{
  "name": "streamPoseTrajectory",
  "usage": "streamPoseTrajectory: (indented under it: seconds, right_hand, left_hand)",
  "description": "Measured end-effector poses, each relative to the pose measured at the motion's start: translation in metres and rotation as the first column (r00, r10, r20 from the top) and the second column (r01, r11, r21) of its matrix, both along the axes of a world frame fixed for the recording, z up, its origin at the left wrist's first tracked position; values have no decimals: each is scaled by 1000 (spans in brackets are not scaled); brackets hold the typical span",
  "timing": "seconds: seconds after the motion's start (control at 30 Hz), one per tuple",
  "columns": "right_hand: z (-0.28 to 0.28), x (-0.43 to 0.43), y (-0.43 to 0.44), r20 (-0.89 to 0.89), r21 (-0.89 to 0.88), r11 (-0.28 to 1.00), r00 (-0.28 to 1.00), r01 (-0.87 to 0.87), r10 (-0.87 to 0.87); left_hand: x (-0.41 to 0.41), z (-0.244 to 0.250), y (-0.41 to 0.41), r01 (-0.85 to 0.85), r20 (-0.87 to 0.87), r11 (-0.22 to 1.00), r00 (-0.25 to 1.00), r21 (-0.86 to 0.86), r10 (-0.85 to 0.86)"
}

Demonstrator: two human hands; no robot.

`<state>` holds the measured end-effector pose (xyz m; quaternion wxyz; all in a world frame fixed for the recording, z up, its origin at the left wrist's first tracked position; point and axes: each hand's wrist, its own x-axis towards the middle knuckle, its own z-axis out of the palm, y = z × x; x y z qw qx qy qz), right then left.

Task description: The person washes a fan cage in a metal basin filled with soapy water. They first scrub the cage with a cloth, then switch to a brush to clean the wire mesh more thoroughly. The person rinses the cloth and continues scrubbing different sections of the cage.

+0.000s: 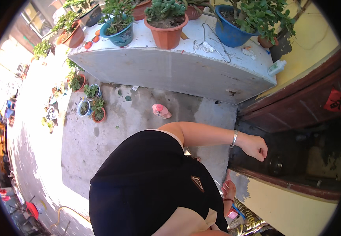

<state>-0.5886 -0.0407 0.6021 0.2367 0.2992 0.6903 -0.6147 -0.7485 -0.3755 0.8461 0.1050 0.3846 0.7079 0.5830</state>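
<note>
My left hand (252, 147), with a silver bracelet (234, 138) at its wrist, reaches out to the right in front of a dark doorway (294, 150). Its fingers are curled in and nothing shows between them. Lower down, my right hand (229, 188) is near the door frame's corner, with a red bead bracelet (228, 200) on the wrist. Its fingers are bent and partly hidden by my black top (152, 183); whether they hold anything is unclear. A pink jug with a pink cap (161, 111) stands on the concrete floor (123, 126) beyond my left arm.
A white ledge (164, 65) carries potted succulents (167, 32), a wire hanger (214, 41) with white plastic fittings and a white bottle (276, 67). Small pots (85, 108) stand on the floor. A dark red door (300, 103) bears red paper (336, 100) with writing.
</note>
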Motion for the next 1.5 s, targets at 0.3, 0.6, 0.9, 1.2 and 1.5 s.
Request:
streamPoseTrajectory:
  seconds: [0.3,0.6,0.9,1.2,1.5]
  right_hand:
    - [7,-203,1,-40,176,880,890,-441,454]
    - [75,-280,-210,-407,204,579,470,-789,783]
    - [222,-331,-457,-376,629,228,-34,-743,926]
    - [133,-445,-759,-480,797,379,-112,-470,870]
    - [115,-486,-851,-69,877,106,95,-468,993]
  left_hand:
    - [-27,-43,-105,-590,236,803,771,-82,591]
    - [-48,-64,-265,-949,570,227,65,-218,819]
    - [-75,-100,-381,-998,684,-28,-58,-55,727]
    - [-59,-126,-447,-997,780,64,7,-42,625]
    - [-41,-134,-486,-996,850,91,28,-24,527]
